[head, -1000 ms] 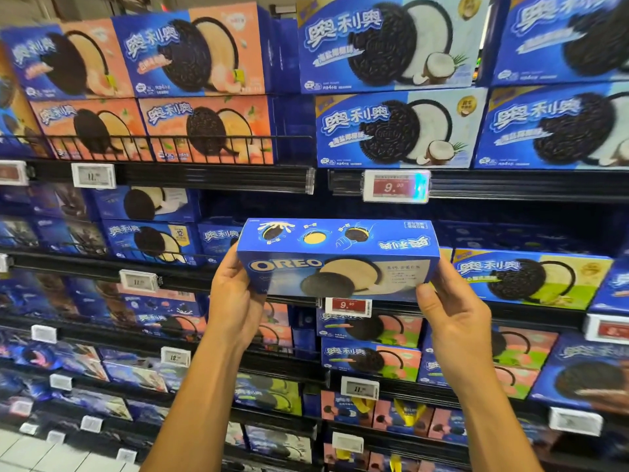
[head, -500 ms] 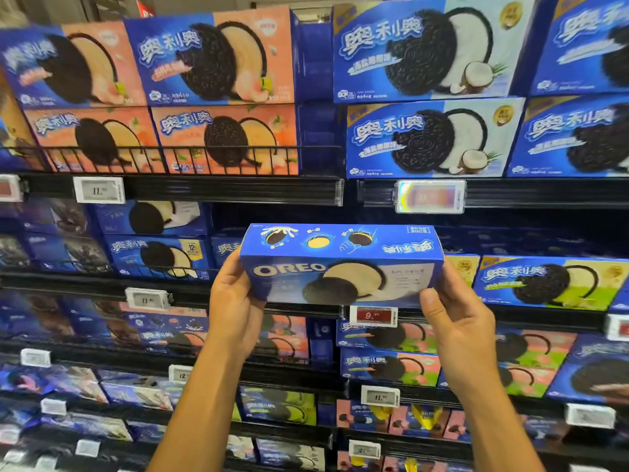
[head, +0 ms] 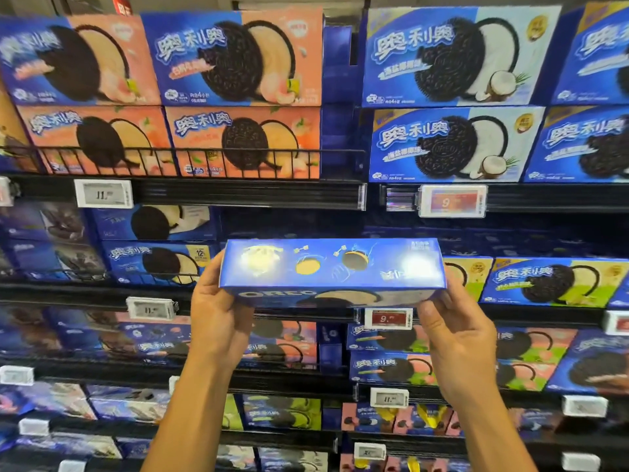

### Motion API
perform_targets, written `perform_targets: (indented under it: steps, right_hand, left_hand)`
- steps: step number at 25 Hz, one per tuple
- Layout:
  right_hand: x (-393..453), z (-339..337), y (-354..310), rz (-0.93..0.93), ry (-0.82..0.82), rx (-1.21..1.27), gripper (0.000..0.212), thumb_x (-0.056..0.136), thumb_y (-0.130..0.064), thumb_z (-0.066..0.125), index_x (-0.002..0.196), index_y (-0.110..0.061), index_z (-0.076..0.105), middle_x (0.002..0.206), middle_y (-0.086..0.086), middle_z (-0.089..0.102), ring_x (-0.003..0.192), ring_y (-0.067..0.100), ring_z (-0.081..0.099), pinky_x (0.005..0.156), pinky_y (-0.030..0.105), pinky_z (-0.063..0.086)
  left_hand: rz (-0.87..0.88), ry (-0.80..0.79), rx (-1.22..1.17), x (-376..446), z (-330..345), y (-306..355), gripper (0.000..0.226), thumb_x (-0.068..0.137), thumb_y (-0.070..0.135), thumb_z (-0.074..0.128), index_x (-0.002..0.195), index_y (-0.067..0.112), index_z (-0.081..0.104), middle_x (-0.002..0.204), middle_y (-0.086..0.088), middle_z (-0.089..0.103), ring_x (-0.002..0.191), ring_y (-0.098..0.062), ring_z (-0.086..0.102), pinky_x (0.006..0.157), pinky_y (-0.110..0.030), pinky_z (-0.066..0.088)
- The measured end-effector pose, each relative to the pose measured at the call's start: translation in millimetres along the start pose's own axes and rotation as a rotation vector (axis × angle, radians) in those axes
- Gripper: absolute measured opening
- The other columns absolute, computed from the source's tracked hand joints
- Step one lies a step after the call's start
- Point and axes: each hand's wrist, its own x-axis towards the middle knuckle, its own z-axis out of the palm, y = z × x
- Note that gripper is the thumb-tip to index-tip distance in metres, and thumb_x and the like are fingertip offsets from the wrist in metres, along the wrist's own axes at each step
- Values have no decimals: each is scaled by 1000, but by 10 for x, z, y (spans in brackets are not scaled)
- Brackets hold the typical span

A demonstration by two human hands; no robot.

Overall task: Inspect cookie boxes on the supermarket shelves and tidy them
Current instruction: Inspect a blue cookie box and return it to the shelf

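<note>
Blue Oreo box (head: 332,267) held level before stocked supermarket shelves (head: 238,195), left hand (head: 218,315) gripping its left end, right hand (head: 456,338) gripping its right end, red price tag (head: 388,318) just beneath.

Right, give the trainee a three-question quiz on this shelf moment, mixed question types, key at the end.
1. True or false: both the left hand and the right hand grip the blue OREO box, one at each end.
2. Multiple choice: the red price tag nearest the held box sits (a) just below its right part, (b) on the top shelf, (c) at the far left.
3. Fill in: the coconut boxes on the upper right are stacked ___ high.

Key: 1 true; 2 a; 3 two.
</note>
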Motion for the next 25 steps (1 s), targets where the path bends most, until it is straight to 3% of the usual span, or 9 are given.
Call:
perform_targets:
  steps: [2,3,6,9,12,18,22,25]
  right_hand:
    - [-58,80,-11,-25,-2,4,52,84,-16,62,124,-48,65,130,-7,67,121,13,63,96,28,54]
    - [-80,108,-8,-29,-4,5,54,83,-15,62,124,-50,64,131,-7,66,123,13,62,98,30,53]
    - [-111,173,-6,-17,-14,17,56,82,-12,62,121,-54,65,129,-12,67,123,11,61,100,33,52]
    - [-118,240,-4,-4,-12,24,50,83,-23,68,123,-53,64,129,-12,67,125,13,60,97,31,54]
    - [-115,307,-10,21,-3,14,49,80,-46,78,126,-51,63,130,-10,67,124,12,61,87,25,57]
    - [-63,462,22,55,25,-16,52,83,-53,73,133,-46,59,133,-11,65,124,9,59,87,19,55]
    - [11,557,22,114,17,-15,40,88,-30,63,120,-53,65,129,-11,67,125,11,59,91,21,54]
    - [66,601,-33,244,43,59,37,84,-24,64,115,-42,71,127,-5,69,119,16,64,89,29,58]
  left_hand:
    - [-16,22,-24,32,-24,27,82,47,40,96,116,11,62,99,-3,73,88,-19,70,74,-37,61]
    - [-10,32,-32,47,-38,36,83,43,43,97,112,11,64,97,-2,73,87,-18,71,73,-33,61]
    - [23,15,-37,74,-85,47,60,42,44,97,92,21,73,93,0,75,84,-15,72,69,-28,60]
    - [29,22,-70,112,-159,74,51,47,42,95,89,22,73,93,0,75,86,-15,72,71,-29,61]
    - [28,21,-88,139,-228,80,17,74,24,79,91,26,76,95,2,76,88,-15,72,70,-28,61]
    - [-131,-56,-10,255,-404,130,44,97,-6,38,109,20,71,111,-5,74,95,-17,72,72,-28,59]
    - [-282,-88,64,308,-492,161,42,101,-1,37,113,22,69,120,-9,70,98,-18,70,74,-32,61]
    - [-393,-119,47,301,-585,183,35,103,9,39,119,25,65,117,-6,72,96,-17,70,71,-34,61]
